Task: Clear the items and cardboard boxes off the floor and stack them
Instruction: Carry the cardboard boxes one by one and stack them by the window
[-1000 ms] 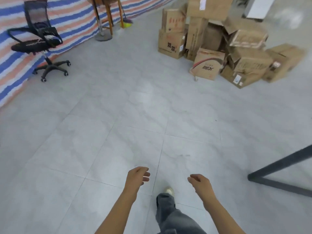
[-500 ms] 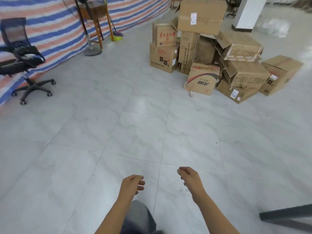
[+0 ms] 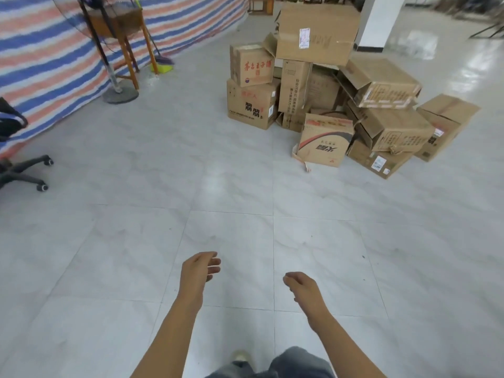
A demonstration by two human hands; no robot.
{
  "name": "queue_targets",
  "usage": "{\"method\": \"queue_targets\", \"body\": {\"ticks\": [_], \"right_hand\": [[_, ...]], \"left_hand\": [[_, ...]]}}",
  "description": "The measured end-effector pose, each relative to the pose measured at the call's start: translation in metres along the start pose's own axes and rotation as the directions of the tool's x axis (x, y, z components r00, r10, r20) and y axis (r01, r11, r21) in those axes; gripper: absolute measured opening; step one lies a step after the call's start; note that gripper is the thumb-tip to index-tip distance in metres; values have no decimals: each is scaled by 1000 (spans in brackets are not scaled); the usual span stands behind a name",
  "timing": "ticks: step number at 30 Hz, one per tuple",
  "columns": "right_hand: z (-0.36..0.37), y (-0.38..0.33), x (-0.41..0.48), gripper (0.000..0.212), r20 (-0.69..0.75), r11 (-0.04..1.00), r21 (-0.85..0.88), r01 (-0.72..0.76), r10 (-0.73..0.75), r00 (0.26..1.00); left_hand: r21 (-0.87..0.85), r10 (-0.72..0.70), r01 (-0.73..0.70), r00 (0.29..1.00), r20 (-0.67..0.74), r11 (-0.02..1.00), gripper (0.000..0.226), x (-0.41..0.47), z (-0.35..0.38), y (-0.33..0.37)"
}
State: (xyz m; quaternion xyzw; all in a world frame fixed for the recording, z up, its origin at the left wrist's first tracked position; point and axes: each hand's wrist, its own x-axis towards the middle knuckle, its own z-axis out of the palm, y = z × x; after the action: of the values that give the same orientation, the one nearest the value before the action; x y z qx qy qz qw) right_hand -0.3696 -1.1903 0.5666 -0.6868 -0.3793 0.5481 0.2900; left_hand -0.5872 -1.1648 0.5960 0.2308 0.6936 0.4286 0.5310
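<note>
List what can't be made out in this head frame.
Head view:
- Black office chair: cut off by left edge.
- Brown cardboard box at the back: mostly hidden by front boxes.
- White label on top cardboard box: too small to read.
- Dark furniture, top right: blurred.

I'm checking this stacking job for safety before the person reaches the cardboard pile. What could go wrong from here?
The big top box overhangs the narrow upright box under it; pulling a lower one could bring it down. The tilted box with loose flaps lies askew on its neighbour and may slide off. A torn strip trails on the floor beside the red-and-black printed box, a likely trip point.
</note>
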Motion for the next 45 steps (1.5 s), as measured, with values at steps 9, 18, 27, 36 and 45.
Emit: {"method": "queue_targets", "body": {"ticks": [9, 18, 27, 36, 45], "right_hand": [[16, -26, 90, 11, -56, 987, -53, -153, 150, 987], [15, -155, 282, 29, -43, 998, 61, -34, 37, 998], [-6, -209, 386, 31, -44, 997, -32, -74, 73, 996], [-59, -272, 514, 32, -254, 988, 60, -141, 152, 955], [-122, -328, 585, 29, -430, 968, 165, -190, 244, 869]], "left_hand": [[151, -191, 176, 977, 91, 973, 17, 88, 35, 10], [121, -128, 130, 991, -25, 984, 15, 231, 76, 105], [175, -160, 149, 986, 54, 973, 19, 336, 162, 178], [235, -162, 116, 969, 188, 965, 14, 480, 280, 279], [322, -174, 40, 900, 399, 946, 14, 556, 424, 362]]}}
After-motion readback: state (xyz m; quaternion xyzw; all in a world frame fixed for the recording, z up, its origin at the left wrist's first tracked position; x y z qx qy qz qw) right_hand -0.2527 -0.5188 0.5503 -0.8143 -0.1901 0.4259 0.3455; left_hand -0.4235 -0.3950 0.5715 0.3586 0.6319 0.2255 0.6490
